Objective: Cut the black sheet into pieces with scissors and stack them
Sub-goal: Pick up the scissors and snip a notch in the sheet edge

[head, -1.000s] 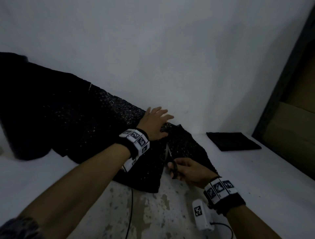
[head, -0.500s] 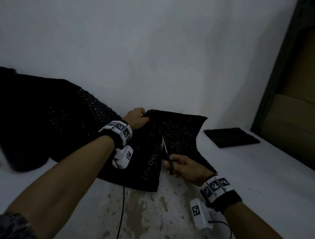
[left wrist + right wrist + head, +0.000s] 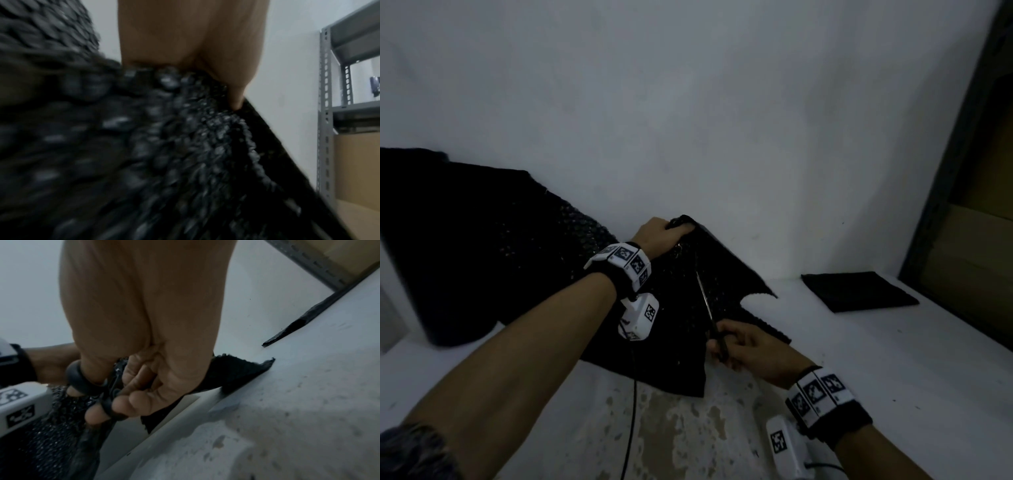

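Observation:
A large black textured sheet [image 3: 482,246] lies across the white table from the far left toward the middle. My left hand [image 3: 664,236] grips its far edge and holds that edge raised near the wall; the left wrist view shows the thumb pressed into the bubbly sheet [image 3: 164,146]. My right hand [image 3: 743,346] holds black-handled scissors [image 3: 709,308], fingers through the loops [image 3: 86,382], blades pointing up into the sheet along a cut. A flat black stack of cut pieces [image 3: 858,291] lies at the right.
The white wall stands close behind the sheet. A grey metal shelf with cardboard boxes [image 3: 976,240] borders the table on the right. The near tabletop [image 3: 688,438] is worn and blotchy. A cable hangs from my left wrist camera.
My left hand went from lying flat on the sheet to gripping its far edge and lifting it. The flap right of the cut has dropped lower. The scissors stayed in the cut.

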`<state>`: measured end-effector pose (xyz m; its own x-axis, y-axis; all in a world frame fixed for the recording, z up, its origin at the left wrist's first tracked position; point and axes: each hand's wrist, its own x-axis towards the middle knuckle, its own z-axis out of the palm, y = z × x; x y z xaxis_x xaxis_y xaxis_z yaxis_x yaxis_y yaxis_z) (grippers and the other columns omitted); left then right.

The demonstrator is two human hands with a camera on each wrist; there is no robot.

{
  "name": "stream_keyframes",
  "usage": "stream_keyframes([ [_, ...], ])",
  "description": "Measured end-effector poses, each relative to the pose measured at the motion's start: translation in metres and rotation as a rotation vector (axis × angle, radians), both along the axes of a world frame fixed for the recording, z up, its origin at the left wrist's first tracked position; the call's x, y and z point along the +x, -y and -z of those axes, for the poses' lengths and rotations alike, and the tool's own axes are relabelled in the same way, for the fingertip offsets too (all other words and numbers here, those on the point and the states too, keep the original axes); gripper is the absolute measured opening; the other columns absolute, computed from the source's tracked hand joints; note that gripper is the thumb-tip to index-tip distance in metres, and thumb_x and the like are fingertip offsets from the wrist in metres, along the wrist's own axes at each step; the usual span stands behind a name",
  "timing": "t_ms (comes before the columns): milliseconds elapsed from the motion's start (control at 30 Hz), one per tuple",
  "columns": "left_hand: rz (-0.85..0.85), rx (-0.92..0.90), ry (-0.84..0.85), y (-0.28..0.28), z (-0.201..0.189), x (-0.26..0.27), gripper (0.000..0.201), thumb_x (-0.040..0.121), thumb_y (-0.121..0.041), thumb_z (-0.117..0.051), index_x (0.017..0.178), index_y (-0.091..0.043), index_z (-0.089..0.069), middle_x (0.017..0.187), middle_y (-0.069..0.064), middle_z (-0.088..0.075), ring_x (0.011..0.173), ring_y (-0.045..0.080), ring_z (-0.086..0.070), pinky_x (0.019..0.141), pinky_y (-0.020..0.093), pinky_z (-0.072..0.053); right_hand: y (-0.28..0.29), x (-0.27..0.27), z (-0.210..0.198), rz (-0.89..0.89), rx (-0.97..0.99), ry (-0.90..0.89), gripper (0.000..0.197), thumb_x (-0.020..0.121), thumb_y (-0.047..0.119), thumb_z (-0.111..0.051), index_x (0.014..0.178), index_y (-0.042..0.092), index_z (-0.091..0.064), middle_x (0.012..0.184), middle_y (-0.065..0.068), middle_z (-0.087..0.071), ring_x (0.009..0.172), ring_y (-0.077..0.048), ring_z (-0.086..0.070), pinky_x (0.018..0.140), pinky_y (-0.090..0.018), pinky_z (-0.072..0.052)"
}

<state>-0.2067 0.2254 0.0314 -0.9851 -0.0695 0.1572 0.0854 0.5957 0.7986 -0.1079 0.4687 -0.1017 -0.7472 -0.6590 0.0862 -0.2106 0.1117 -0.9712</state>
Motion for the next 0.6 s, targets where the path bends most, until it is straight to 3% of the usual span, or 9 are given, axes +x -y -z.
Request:
stream_keyframes([
  [100, 0.051, 0.037, -0.125, -0.001, -0.002, -0.002, 0.018, 0.091, -0.026, -0.066, 0.088, -0.011, -0.078, 0.093, 0.005, -0.075, 0.092, 0.021, -0.069, 0.086, 0.031, -0.055, 0.000, 0.004, -0.001, 0.001, 0.021, -0.024, 0.026, 0.100, 0.025, -0.062, 0.105, -0.001, -0.060, 0.071, 0.010, -0.062, 0.074, -0.017, -0.050, 0.071, -0.033, -0.038],
  [167, 0.069, 0.061, -0.198, -0.005, -0.004, 0.002, 0.017, 0.090, -0.017, -0.064, 0.092, -0.013, -0.079, 0.097, 0.003, -0.076, 0.098, 0.018, -0.069, 0.093, 0.030, -0.054, -0.001, 0.006, -0.001, -0.004, 0.023, -0.038, 0.030, 0.099, 0.027, -0.064, 0.107, -0.002, -0.059, 0.075, 0.003, -0.064, 0.073, -0.017, -0.050, 0.069, -0.032, -0.039],
  [267, 0.029, 0.059, -0.197, -0.008, -0.007, 0.000, 0.022, 0.074, -0.042, -0.069, 0.072, -0.022, -0.077, 0.078, -0.002, -0.074, 0.086, 0.019, -0.070, 0.090, 0.038, -0.056, -0.002, 0.008, -0.003, -0.009, 0.031, -0.050, 0.031, 0.098, 0.030, -0.064, 0.110, 0.002, -0.061, 0.081, -0.006, -0.065, 0.074, -0.021, -0.050, 0.066, -0.030, -0.040],
  [333, 0.005, 0.049, -0.171, -0.008, -0.008, -0.005, 0.033, 0.066, -0.054, -0.077, 0.069, -0.022, -0.075, 0.075, -0.002, -0.073, 0.082, 0.019, -0.070, 0.083, 0.033, -0.057, -0.003, 0.009, -0.002, -0.015, 0.026, -0.048, 0.029, 0.098, 0.030, -0.064, 0.111, 0.005, -0.062, 0.084, -0.007, -0.066, 0.075, -0.020, -0.051, 0.066, -0.029, -0.041],
  [433, -0.031, 0.029, -0.194, -0.007, -0.006, -0.011, 0.033, 0.073, -0.051, -0.082, 0.075, -0.019, -0.075, 0.080, 0.000, -0.074, 0.085, 0.019, -0.069, 0.075, 0.024, -0.049, -0.003, 0.009, -0.002, -0.027, 0.000, -0.035, 0.021, 0.097, 0.031, -0.065, 0.106, 0.012, -0.064, 0.085, -0.008, -0.066, 0.076, -0.019, -0.051, 0.068, -0.031, -0.039],
  [600, -0.146, 0.071, -0.154, -0.001, -0.001, -0.020, 0.032, 0.083, -0.047, -0.075, 0.088, -0.015, -0.075, 0.102, 0.007, -0.073, 0.101, 0.023, -0.065, 0.090, 0.023, -0.047, -0.002, 0.010, -0.002, -0.021, 0.011, -0.029, 0.020, 0.098, 0.030, -0.065, 0.108, 0.012, -0.065, 0.086, -0.007, -0.067, 0.079, -0.021, -0.053, 0.068, -0.031, -0.040],
])
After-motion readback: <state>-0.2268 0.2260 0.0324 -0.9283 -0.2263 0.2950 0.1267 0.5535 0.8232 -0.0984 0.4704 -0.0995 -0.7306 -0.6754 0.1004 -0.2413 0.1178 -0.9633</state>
